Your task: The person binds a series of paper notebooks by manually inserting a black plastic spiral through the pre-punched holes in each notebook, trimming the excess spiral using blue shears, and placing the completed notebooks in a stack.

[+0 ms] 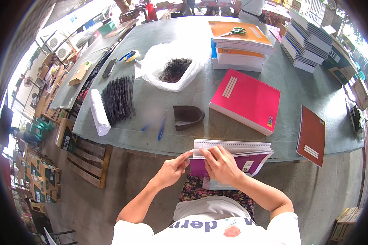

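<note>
A purple-covered notebook (255, 160) with loose white pages, punched along the upper edge, stands at the table's near edge against my lap. My left hand (173, 168) pinches its left end between thumb and fingers. My right hand (221, 164) is closed over the pages close by, its fingertips near the left one's. Beneath it, a pale blue sheet or booklet (218, 185) shows over my lap. Past the notebook lie a dark curved holder (188, 117), a blue pen-like tool (162, 128), and a pink-red notebook stack (247, 100). Whether a coil sits in the punched holes I cannot tell.
Black spiral coils (119, 100) lie at left beside a white wrapped roll (99, 112). More coils fill a white plastic bag (151, 75). Scissors (237, 31) rest on an orange notebook stack (241, 45). A brown notebook (310, 134) overhangs the right edge; a tall notebook stack (306, 41) stands behind.
</note>
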`<action>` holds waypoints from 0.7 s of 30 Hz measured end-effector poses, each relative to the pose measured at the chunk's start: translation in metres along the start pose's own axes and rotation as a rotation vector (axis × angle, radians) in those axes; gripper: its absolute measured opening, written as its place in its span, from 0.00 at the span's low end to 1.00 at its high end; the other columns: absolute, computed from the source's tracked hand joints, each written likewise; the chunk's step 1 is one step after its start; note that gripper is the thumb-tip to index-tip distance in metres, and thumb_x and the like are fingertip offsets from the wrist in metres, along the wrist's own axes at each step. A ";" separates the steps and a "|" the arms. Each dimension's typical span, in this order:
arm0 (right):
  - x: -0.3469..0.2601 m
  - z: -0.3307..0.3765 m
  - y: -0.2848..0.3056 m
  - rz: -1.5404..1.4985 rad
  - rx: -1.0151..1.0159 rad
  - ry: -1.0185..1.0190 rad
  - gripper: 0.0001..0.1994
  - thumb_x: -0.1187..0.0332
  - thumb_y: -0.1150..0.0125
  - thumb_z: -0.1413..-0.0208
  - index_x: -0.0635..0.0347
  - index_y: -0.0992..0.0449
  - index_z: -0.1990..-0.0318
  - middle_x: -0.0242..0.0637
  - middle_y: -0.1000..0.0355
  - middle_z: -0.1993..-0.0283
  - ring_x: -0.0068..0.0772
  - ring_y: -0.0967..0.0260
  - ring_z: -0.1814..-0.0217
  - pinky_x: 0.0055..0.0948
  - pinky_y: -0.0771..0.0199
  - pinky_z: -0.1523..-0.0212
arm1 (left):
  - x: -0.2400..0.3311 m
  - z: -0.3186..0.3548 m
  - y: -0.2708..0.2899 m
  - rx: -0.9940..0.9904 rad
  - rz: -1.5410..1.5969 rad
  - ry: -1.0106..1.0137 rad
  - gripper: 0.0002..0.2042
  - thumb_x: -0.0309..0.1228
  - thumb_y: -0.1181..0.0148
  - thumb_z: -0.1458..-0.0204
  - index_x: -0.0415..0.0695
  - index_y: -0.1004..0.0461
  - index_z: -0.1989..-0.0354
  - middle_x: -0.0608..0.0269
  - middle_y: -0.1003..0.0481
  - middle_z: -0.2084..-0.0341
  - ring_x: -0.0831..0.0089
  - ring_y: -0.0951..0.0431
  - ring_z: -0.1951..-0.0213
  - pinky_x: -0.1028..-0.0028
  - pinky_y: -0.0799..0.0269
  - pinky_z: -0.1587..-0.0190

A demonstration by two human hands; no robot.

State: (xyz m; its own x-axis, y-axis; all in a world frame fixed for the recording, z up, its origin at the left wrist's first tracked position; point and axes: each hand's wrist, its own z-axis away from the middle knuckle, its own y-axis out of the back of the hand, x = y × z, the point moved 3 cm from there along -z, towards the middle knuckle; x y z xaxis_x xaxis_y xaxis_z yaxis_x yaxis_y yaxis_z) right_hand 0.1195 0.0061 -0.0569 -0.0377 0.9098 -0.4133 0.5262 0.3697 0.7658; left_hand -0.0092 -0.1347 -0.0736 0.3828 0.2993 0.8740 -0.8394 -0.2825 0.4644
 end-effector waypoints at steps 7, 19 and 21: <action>-0.002 -0.002 0.004 0.048 0.035 0.099 0.22 0.76 0.39 0.62 0.65 0.27 0.53 0.38 0.35 0.64 0.37 0.36 0.64 0.32 0.30 0.64 | -0.001 -0.007 0.007 0.019 0.107 0.024 0.21 0.23 0.50 0.46 0.51 0.32 0.43 0.71 0.31 0.80 0.83 0.32 0.77 0.81 0.33 0.75; -0.006 0.010 0.007 0.026 0.004 0.191 0.22 0.72 0.40 0.63 0.62 0.24 0.54 0.33 0.35 0.62 0.33 0.35 0.59 0.30 0.31 0.62 | 0.012 -0.060 0.025 -0.391 0.342 0.178 0.10 0.35 0.39 0.48 0.40 0.23 0.64 0.70 0.25 0.74 0.84 0.31 0.72 0.79 0.33 0.69; -0.008 0.012 0.011 0.050 0.114 0.206 0.20 0.71 0.40 0.63 0.58 0.23 0.56 0.33 0.33 0.60 0.34 0.34 0.57 0.33 0.31 0.59 | 0.018 -0.066 0.021 -0.469 0.258 0.035 0.09 0.33 0.38 0.49 0.40 0.24 0.65 0.69 0.24 0.75 0.83 0.31 0.74 0.79 0.32 0.71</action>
State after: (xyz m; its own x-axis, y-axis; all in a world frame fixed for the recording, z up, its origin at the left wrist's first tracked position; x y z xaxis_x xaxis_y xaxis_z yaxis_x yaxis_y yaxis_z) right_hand 0.1358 0.0011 -0.0508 -0.1754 0.9500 -0.2583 0.6238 0.3102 0.7173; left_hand -0.0454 -0.0747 -0.0578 0.1345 0.3068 0.9422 -0.9899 0.0842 0.1139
